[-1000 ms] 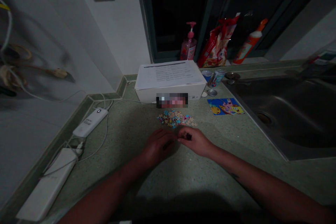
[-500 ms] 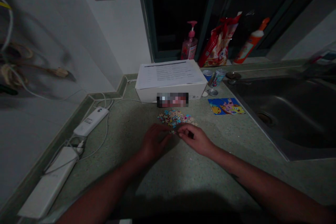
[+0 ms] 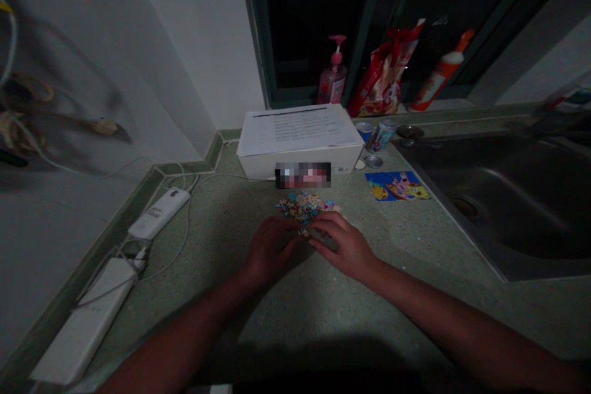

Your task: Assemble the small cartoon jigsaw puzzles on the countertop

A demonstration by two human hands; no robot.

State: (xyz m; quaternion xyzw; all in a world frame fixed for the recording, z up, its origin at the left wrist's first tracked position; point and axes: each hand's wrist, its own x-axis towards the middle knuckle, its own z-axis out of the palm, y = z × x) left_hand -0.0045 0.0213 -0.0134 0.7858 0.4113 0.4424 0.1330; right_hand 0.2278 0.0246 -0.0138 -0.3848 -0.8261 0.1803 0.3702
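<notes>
Pretty dim kitchen counter (image 3: pixel 323 314) here, speckled green surface. Got a heap of tiny puzzle pieces (image 3: pixel 300 204) around mid-surface, just in front of a white box (image 3: pixel 256 165) with a printed sheet (image 3: pixel 300 126) on top, toward the back edge. Off the heap's near side, a little clump of pieces (image 3: pixel 303 232), right between the two sets of fingertips. Left hand (image 3: pixel 270 249): loosely curled, thumb parted from the fingers, tips right by that clump; can't tell about actual contact. Right hand (image 3: pixel 348 249): same half-spread curve, thumb and fingers apart, nothing visible in the grip, fingers by the heap's near right side. Over toward the surface's right side, next to the sink (image 3: pixel 512 197), a blue cartoon card (image 3: pixel 398 186) lying flat, with a can (image 3: pixel 382 136) farther back. Along the left edge, a small white device (image 3: pixel 159 212), then a longer white slab (image 3: pixel 85 326) toward the near left corner, plus some looped cable (image 3: pixel 187 228). Past the back edge, by the window: pink pump bottle (image 3: pixel 332 81), red bag (image 3: pixel 383 77), orange bottle (image 3: pixel 436 83).
</notes>
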